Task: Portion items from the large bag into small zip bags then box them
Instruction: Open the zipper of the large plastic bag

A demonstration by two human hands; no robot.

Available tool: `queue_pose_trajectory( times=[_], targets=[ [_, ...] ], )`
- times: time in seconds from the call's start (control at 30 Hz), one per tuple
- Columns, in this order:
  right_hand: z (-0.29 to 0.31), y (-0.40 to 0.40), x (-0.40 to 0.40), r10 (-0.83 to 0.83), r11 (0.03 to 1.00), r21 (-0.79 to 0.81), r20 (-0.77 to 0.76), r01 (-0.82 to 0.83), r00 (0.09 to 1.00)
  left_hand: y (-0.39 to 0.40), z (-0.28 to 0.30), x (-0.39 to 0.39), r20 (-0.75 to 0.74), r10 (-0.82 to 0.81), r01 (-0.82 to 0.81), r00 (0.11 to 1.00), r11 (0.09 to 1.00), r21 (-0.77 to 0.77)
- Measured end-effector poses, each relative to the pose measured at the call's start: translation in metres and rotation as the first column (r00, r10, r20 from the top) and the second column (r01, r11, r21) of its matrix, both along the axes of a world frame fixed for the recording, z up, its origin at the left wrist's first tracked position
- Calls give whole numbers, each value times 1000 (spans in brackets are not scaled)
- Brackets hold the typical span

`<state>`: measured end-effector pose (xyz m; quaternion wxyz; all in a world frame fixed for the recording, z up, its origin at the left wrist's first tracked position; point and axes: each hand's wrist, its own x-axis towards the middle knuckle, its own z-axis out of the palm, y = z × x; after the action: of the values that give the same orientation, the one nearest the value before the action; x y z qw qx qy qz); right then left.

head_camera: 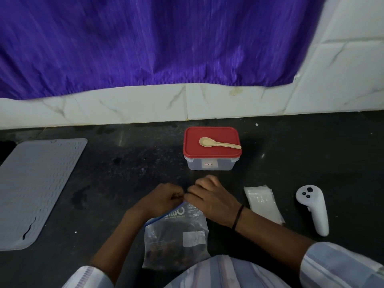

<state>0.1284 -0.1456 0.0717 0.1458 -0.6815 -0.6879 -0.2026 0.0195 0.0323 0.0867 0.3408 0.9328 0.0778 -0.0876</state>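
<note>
Both hands, left (166,196) and right (209,194), pinch the far top edge of the large bag (176,238), whose length runs back toward the body; the small zip bags (264,202) lie just right of the right hand, the nearer one

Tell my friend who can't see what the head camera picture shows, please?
Two hands, left hand and right hand, pinch the top of a big clear bag of dark bits on a black counter. Behind them sits a shut box with a red lid and a spoon on top. Small zip bags lie to the right.
</note>
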Motion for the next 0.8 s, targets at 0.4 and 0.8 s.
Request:
queue_pose_trajectory(
  times=[0.4,0.8],
  targets=[
    [26,-14,-22,-74,996,15,-450,90,890,-14,29,-6,18,407,-404,913,909,-103],
    [78,7,-36,-69,912,-68,-998,405,-12,-45,95,-34,109,678,-479,727,614,-627]
  ],
)
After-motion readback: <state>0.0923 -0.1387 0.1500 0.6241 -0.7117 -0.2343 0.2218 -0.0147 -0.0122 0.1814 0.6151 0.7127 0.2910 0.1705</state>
